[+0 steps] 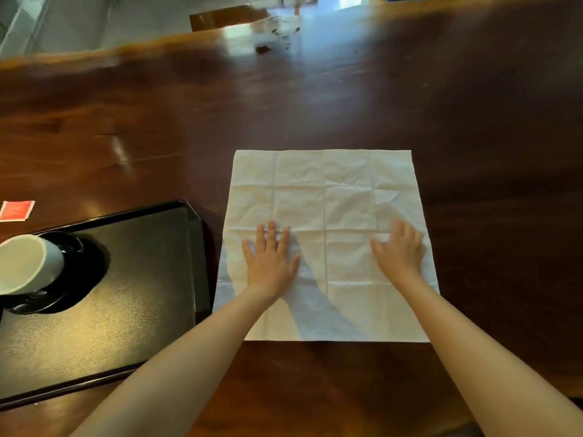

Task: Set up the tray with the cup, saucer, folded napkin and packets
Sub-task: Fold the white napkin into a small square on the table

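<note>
Head view: I see the napkin (328, 216) spread unfolded on the tabletop (315, 105), my left hand (271, 260) and right hand (399, 252) pressed flat on it, fingers released. Left of the napkin sits the tray (142, 279), carrying the saucer (75, 279) and cup (28, 263); a red packet (15, 210) lies beyond the tray.

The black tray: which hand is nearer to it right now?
Left. The left hand lies flat on the unfolded napkin just right of the black tray; the right hand presses the napkin's far side, farther from it.
</note>
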